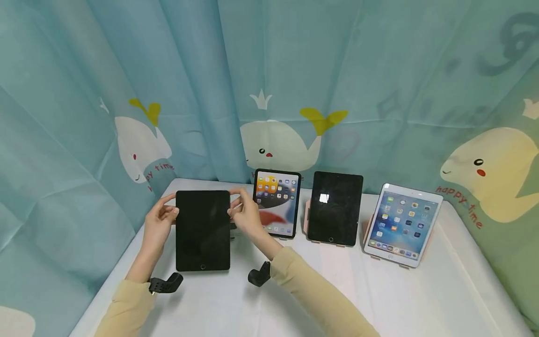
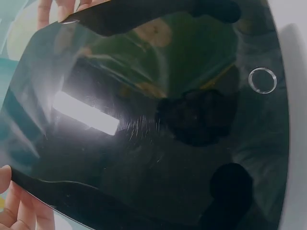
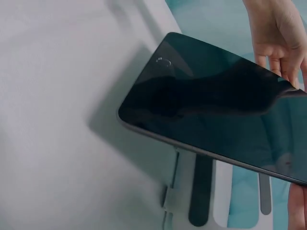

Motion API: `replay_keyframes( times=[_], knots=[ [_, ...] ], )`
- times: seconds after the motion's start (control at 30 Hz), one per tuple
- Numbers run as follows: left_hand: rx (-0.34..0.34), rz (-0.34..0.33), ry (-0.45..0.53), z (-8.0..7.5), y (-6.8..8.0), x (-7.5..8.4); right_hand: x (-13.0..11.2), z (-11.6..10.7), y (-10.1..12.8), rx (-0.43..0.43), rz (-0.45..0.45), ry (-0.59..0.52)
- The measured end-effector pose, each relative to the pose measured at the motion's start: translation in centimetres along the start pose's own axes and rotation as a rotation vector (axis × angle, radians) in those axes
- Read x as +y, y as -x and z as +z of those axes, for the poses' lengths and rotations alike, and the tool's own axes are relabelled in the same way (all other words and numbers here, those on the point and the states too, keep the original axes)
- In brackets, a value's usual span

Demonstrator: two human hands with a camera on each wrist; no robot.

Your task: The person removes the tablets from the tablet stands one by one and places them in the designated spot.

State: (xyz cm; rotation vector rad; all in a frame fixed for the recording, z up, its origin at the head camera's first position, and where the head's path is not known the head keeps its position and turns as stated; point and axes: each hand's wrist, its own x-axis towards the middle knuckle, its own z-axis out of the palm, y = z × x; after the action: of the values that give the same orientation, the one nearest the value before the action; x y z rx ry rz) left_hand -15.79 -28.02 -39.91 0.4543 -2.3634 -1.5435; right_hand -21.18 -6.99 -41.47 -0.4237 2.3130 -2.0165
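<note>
Tablet (image 1: 203, 229), black, one: screen dark, round button at bottom; between the two hands, held by its opposite side edges near the top. Left hand (image 1: 156, 227): thumb and fingers pinching the left edge. Right hand (image 1: 247, 213): pinching the right edge. Lower edge free, above the white table (image 1: 210, 304). Stand (image 3: 200, 201), one: behind the tablet; contact cannot be told. Lit tablet (image 1: 275, 201): just right of the right hand, little room between. Dark tablet (image 1: 334, 210) and white-framed tablet (image 1: 403, 224): farther right, with a gap between them. Table surface: extends from below both hands toward the body; its left edge near the left hand.
</note>
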Motion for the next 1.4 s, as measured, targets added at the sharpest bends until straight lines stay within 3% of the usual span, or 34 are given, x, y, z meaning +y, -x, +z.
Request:
replay_keyframes(
  times=[0.43, 0.87, 1.13, 1.4],
  knots=[
    [-0.088, -0.066, -0.046, -0.9, 1.4, -1.2, 1.1, 0.5, 1.6, -0.003, 0.045, 0.015],
    [-0.17, -0.096, -0.134, -1.2, 2.4, -2.7, 2.4, 0.7, 3.1, -0.046, 0.103, -0.074],
    [-0.197, -0.132, -0.139, -1.2, 2.8, -3.4, 3.1, 0.9, 3.8, -0.061, 0.139, -0.104],
    [-0.232, -0.161, -0.147, -1.2, 3.1, -4.1, 3.7, 1.1, 4.5, -0.078, 0.179, -0.206]
  ],
)
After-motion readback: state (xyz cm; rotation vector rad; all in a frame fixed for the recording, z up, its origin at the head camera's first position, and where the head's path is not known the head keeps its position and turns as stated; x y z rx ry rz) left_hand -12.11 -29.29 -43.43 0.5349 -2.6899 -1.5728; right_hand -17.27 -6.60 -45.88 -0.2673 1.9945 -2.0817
